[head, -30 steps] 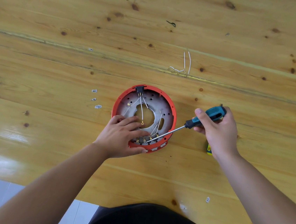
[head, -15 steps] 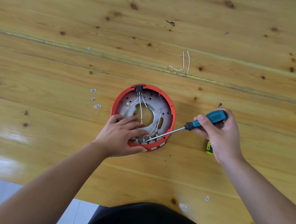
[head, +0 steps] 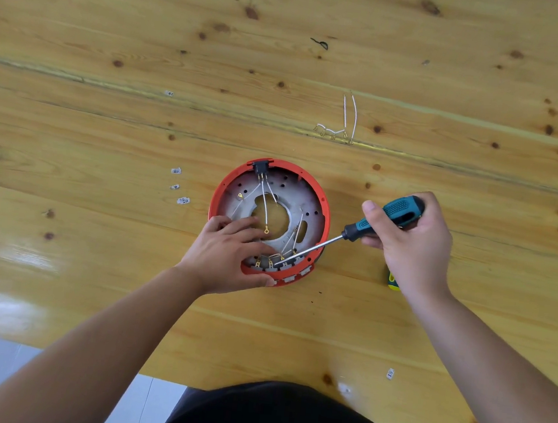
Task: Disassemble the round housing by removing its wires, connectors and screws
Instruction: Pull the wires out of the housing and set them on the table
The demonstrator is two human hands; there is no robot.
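Observation:
The round housing (head: 320, 198) has a red rim and a grey inner plate, and lies flat on the wooden table. White wires (head: 264, 206) with gold ring ends run from a black connector (head: 261, 167) at its far edge. My left hand (head: 228, 254) rests on the housing's near left side, fingers inside and thumb against the outer rim. My right hand (head: 408, 242) grips a teal-handled screwdriver (head: 383, 219). Its shaft slants down-left and the tip sits among the terminals (head: 275, 262) at the near inner edge.
Removed white wires (head: 343, 125) lie on the table beyond the housing. Small white tags (head: 180, 187) lie to its left, one (head: 390, 373) near the front edge. A yellow-green tool (head: 392, 280) is partly hidden under my right wrist. The table's near edge runs across the bottom.
My right hand has turned the screwdriver handle a little and shifted slightly; the tip stays at the near terminals. My left hand stays on the housing.

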